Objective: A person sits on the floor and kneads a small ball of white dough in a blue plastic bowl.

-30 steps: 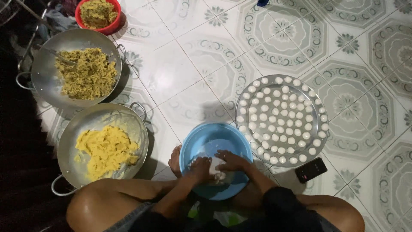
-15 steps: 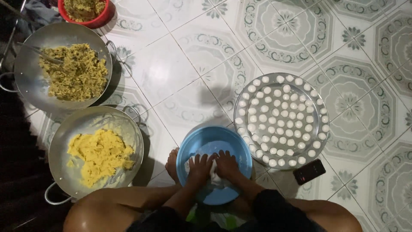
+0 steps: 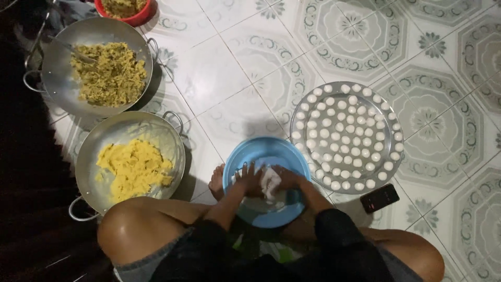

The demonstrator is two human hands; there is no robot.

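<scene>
Both hands are down in the blue bowl (image 3: 266, 151) on the tiled floor (image 3: 229, 68), between the person's knees. The left hand (image 3: 249, 180) and the right hand (image 3: 286, 178) press from either side on a lump of white dough (image 3: 270, 184), fingers curled close around it. A second ago the hands sat much the same way, working the same dough; the left one's fingers now spread a little further over the lump. The bowl has stayed put, just beside the round metal tray (image 3: 389, 115) filled with small white dough balls (image 3: 344, 137). To the left stand a pan of yellow mash (image 3: 134, 168) and, beyond it, a pan of brownish filling (image 3: 108, 75). A dark phone (image 3: 379, 198) lies near the tray
</scene>
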